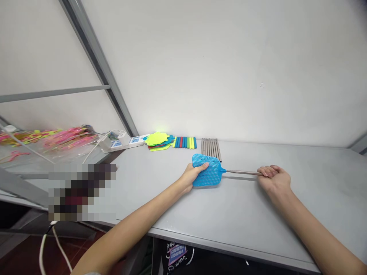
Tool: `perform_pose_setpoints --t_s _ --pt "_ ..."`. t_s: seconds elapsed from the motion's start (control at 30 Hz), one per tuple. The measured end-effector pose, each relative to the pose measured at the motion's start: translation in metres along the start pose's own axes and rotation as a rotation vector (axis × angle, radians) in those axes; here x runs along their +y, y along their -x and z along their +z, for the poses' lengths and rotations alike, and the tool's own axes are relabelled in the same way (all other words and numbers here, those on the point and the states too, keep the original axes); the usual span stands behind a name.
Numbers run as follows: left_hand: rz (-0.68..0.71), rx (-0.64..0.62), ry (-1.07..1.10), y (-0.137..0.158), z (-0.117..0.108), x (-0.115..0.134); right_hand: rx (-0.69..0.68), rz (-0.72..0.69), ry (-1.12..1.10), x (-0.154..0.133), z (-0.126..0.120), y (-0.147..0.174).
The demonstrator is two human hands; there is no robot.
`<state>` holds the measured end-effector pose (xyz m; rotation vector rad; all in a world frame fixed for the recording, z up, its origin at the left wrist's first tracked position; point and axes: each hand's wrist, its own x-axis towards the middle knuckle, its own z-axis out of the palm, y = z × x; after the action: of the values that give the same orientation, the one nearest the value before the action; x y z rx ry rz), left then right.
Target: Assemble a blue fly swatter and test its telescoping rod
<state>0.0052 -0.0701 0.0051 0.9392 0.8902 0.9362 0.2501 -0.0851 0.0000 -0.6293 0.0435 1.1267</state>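
A fly swatter with a blue perforated head and a thin metal rod is held level above the grey table. My left hand grips the head by its left edge, thumb on top and the other fingers underneath. At the far end of the rod, my right hand is closed with curled fingers; it covers that end. Just behind the swatter lies a row of metal rods. To their left are several coloured handle tubes in blue, red, green and yellow, beside a pile of swatter heads, yellow on top.
A white power strip with plugged-in adapters lies at the table's back left. Further left, pink items in clear plastic rest on another surface behind a grey metal frame. A blurred-out patch covers something at the table's left edge.
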Motion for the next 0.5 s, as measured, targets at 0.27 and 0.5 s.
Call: perform_pose_setpoints --t_s 0.27,0.5 --pt "-0.053 0.039 -0.010 0.0048 0.0073 -0.0018 0.060 -0.015 -0.065 0.0051 0.0010 0.0026" --pt "-0.017 0.048 -0.009 0.0070 0.0083 -0.0019 0.051 0.020 -0.101 0.0036 0.0017 0.0020"
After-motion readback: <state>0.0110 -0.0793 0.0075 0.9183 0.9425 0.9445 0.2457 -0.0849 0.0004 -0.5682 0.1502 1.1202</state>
